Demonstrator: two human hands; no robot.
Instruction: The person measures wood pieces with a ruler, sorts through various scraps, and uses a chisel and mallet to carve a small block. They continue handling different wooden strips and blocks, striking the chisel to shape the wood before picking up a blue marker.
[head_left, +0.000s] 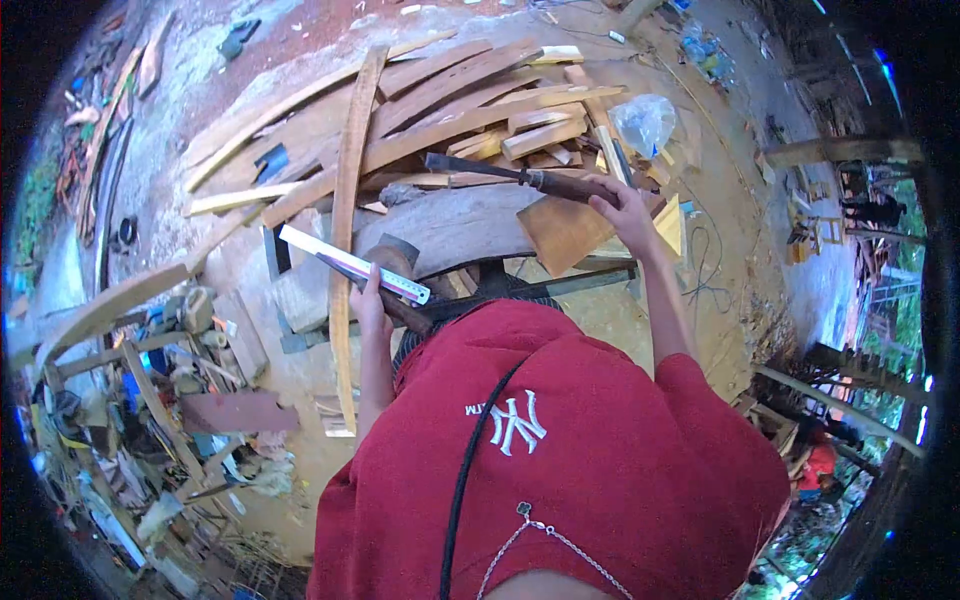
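Note:
My right hand is closed around the wooden handle of a long chisel, whose dark metal blade points left over the wood pile. Closed too, my left hand grips a white ruler together with a second tool. That tool has a thin dark blade and a brown wooden handle; it looks like another chisel. A grey, curved wooden slab lies in front of me between the hands. Just below my right hand is a brown square board.
Planks and offcuts are heaped ahead, with a long upright-lying board across them. A clear plastic bag rests at their right. Scrap and clutter fill the left side. Farther right, a person in red is partly visible.

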